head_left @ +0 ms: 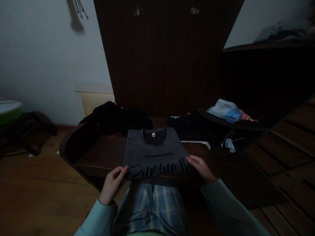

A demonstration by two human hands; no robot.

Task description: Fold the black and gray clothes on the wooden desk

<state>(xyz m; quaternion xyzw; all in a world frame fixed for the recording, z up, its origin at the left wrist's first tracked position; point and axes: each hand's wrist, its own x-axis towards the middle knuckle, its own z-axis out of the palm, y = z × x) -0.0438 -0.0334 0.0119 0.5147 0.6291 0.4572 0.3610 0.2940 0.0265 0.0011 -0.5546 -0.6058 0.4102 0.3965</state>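
Note:
A folded grey T-shirt (157,147) with dark lettering lies front up on the dark wooden bench, its neckline and small white label facing away from me. My left hand (112,183) pinches the near left edge of the shirt between thumb and fingers. On the near right edge, my right hand (200,166) grips the cloth the same way, covering the end of the printed line. The shirt's near edge hangs close to the front of the bench.
Black clothing (110,118) is heaped at the bench's left back. A dark folded item (192,127) lies behind the shirt to the right. On a low rounded shelf sits a plastic packet (226,110). A green-and-white container (10,111) rests on a stool at far left.

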